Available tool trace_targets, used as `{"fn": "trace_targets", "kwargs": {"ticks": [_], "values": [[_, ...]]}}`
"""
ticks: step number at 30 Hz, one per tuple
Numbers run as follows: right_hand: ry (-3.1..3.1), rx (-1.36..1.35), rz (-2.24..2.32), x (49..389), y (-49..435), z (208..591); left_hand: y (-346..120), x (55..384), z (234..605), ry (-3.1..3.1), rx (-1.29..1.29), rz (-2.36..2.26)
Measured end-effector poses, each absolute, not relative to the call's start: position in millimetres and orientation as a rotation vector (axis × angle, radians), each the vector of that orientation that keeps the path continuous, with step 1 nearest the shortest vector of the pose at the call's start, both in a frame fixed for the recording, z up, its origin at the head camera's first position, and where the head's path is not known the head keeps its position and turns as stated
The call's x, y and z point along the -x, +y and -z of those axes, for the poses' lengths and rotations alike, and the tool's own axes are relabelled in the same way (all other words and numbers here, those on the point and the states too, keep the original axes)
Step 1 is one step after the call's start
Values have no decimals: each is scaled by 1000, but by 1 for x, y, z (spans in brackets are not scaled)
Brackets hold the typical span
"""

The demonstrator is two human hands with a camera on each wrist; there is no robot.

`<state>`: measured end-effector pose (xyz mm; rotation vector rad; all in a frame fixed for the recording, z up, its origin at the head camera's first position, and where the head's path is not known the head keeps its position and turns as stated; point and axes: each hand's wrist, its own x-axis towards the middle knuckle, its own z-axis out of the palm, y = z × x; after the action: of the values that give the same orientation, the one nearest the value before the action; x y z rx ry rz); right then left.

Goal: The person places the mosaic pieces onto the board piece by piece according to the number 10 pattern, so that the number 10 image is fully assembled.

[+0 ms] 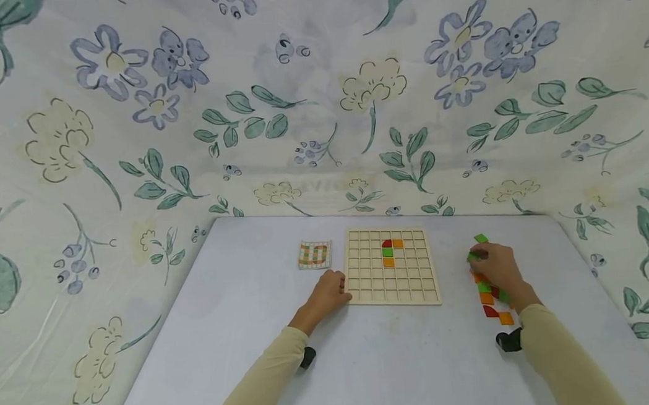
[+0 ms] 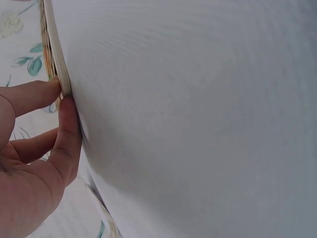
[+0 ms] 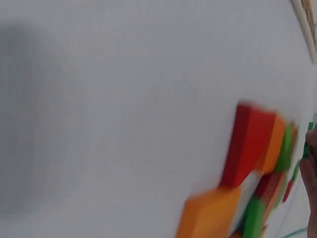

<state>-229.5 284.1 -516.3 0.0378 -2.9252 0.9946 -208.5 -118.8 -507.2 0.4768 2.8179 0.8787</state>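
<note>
A pale wooden grid board lies on the table. It bears a red piece with a rounded corner, a green square tile and two orange ones. My left hand is at the board's lower left corner. In the left wrist view, thumb and finger pinch the board's edge. Over the loose tiles on the right, my right hand holds a green tile between its fingertips; in the right wrist view that green tile shows at the right edge.
Left of the board lies a small patterned card. Loose red, green and orange tiles form a column under and below my right hand, and a green tile lies beyond it. A floral cloth rises behind the white table.
</note>
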Motion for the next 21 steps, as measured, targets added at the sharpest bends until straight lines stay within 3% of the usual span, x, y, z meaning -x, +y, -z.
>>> {"fn": "trace_targets", "kwargs": {"ticks": [8,21], "values": [[-2853,-222,-1085,245,222,517,-119,208,506,2816,-471,-866],[-2765,-609,-1048,243,133,529,-120,209,511,2821,-478,-878]]}}
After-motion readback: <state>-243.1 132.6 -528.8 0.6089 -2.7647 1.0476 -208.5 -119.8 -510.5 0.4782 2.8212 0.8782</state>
